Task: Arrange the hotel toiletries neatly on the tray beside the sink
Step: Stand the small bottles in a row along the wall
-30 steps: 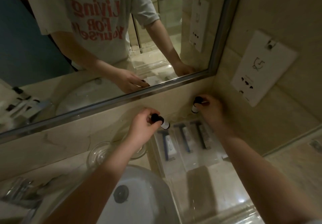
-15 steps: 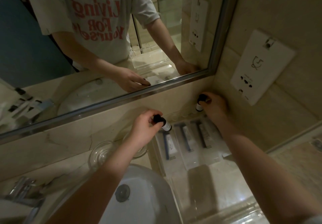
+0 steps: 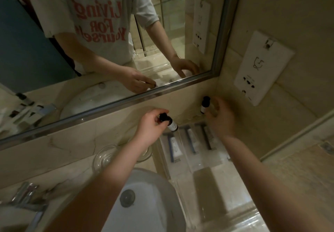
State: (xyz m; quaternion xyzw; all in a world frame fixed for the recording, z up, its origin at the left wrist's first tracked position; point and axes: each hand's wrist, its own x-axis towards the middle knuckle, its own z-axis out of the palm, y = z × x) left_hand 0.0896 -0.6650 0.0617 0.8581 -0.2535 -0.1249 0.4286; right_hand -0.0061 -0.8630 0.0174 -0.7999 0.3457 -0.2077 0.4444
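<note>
Left grip (image 3: 151,126) pinched a black-capped bottle (image 3: 169,124) over the clear tray (image 3: 213,186); right grip (image 3: 219,117), blurred, sat beside a second bottle (image 3: 204,105), hold unclear.

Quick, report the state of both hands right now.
Left hand: closed, pinching the dark-capped bottle by its top.
Right hand: blurred beside the corner bottle; whether it grips cannot be told.

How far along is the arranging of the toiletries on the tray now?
Done: three packets lie side by side on the tray. In hand: the left hand pinches a small bottle; the right hand is at a second bottle, grip blurred. Left: probably placing both bottles.
</note>
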